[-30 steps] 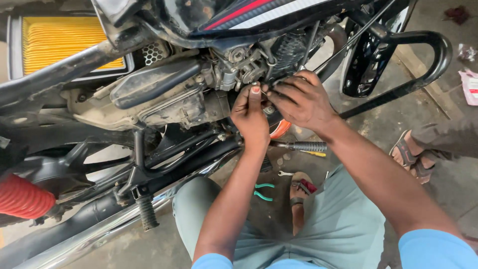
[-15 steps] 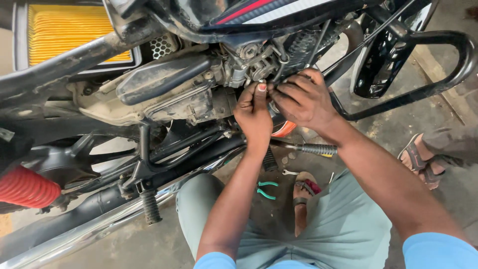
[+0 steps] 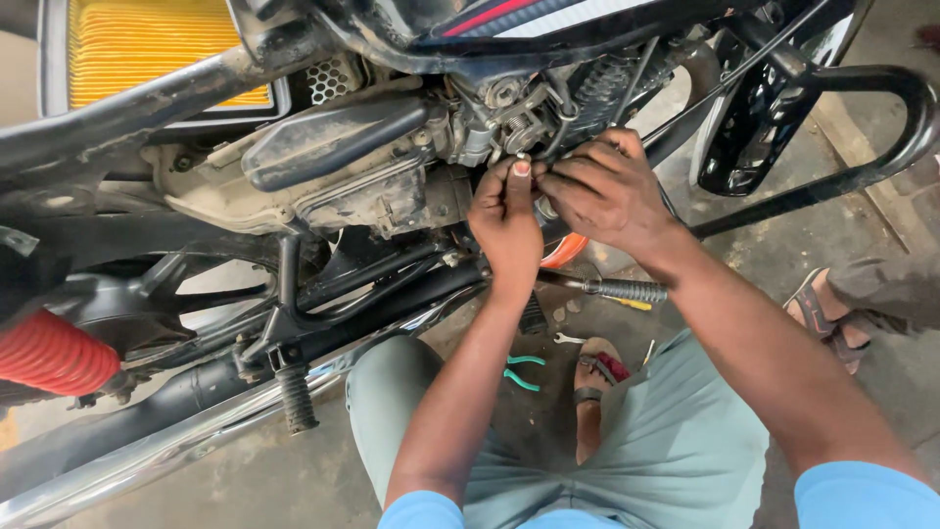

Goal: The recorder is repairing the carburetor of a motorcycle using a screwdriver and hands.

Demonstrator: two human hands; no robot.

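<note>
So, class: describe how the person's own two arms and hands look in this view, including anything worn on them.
Both arms are bare from just below the shoulder, each topped by a short bright blue sleeve. The left hand and right hand wear no gloves; no watch, ring or band shows. One pale thumbnail is visible on the left hand.

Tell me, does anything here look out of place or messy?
Yes. Tools lie loose on the floor under the motorcycle: green-handled pliers, a small wrench and a yellow-handled screwdriver. The yellow air filter sits exposed. Both hands, left and right, work at the carburetor.
</note>
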